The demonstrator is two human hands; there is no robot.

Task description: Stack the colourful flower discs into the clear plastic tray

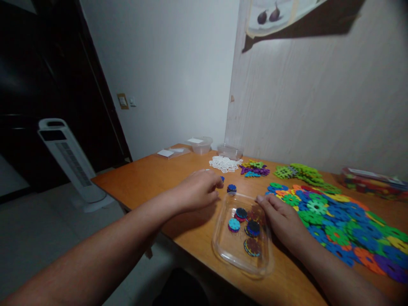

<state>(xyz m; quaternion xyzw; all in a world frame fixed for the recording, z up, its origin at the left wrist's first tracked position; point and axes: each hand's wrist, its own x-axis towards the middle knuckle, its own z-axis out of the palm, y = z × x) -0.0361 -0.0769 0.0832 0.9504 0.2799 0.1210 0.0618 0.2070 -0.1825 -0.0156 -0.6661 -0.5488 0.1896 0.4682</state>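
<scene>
My left hand hovers over the table left of the container, fingers bent and the thumb apart from them; I see nothing between them. A small blue disc piece shows just behind its fingertips, partly hidden. Close by lies a short stack of dark blue disc pieces. The thumb of my right hand presses on the right rim of a clear plastic container, gripping it near the table's front edge. Inside are several small stacks of notched discs, among them a light blue one and a brown one.
A wide heap of colourful notched discs spreads at the right. Behind lie white pieces, purple and green pieces, and green pieces. Clear tubs stand at the back. A tower fan is on the floor.
</scene>
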